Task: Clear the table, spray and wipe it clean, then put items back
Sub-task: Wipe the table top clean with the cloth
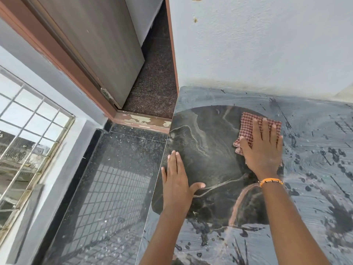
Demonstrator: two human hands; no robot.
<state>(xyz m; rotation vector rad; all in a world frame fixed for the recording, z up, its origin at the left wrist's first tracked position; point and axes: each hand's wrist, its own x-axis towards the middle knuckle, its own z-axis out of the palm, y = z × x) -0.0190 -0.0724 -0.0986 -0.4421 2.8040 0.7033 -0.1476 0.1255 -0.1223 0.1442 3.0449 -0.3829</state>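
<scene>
The table (315, 188) is a dark marbled slab set against a white wall. A grey film of cleaner with dark splashes covers most of it. A rounded patch in the middle (210, 150) shows wiped, dark and glossy. A red-and-white checked cloth (248, 125) lies flat at the far edge of that patch. My right hand (263, 148) presses flat on the cloth with fingers spread; an orange band is on its wrist. My left hand (176, 178) rests palm down on the slab near its left edge, holding nothing.
The table's left edge (162, 159) drops to a dark speckled floor (114, 178). A brown-framed door (99, 44) stands ajar at the far left. A barred window (28, 140) fills the left side. The white wall (267, 44) backs the table.
</scene>
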